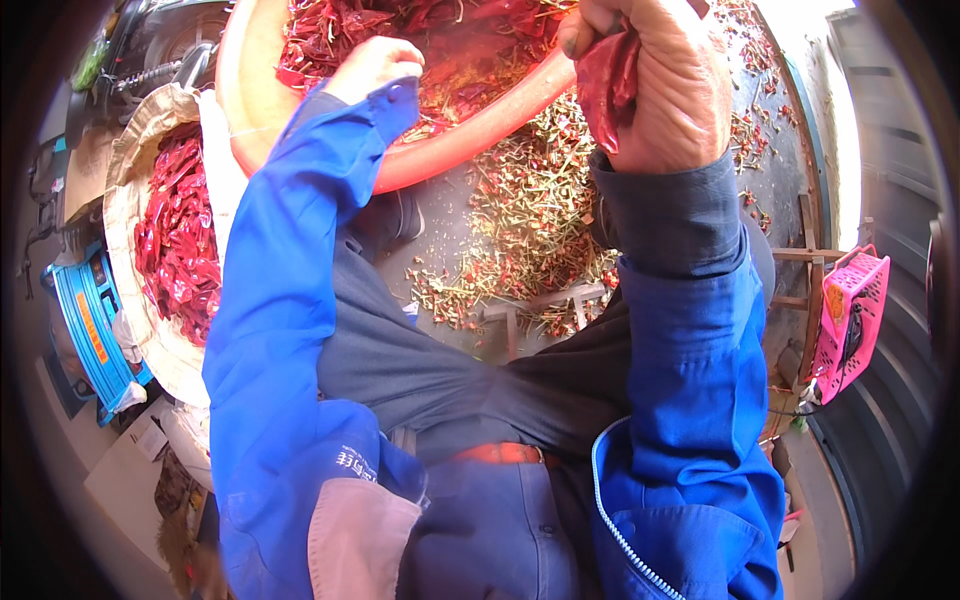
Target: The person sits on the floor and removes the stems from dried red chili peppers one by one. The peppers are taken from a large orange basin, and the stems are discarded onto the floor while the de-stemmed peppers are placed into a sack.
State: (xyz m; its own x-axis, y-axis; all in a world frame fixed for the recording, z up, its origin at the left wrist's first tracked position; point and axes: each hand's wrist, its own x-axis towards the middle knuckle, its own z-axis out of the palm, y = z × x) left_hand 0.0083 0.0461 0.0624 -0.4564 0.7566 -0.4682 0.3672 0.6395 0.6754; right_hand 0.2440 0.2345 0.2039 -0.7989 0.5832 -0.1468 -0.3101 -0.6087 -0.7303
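Note:
A large orange-red basin (465, 141) stands before me, with dried red chili peppers (337, 34) heaped at its far side and loose stems and bits nearer its rim. My right hand (679, 90) is raised at the right of the rim, its fingers closed around several dried red chilies (606, 94). Over the left part of the basin, my left hand (375, 69) is bent with its back towards me, close to the heap. Its fingertips are mostly hidden, so whether it grips anything cannot be told.
Cut stems and chili scraps (525, 225) litter the floor between my legs. An open cloth sack (124, 187) of red chilies stands at my left, beside a blue object (97, 330). To the right are a wooden frame (806, 259) and a pink perforated plastic basket (855, 322).

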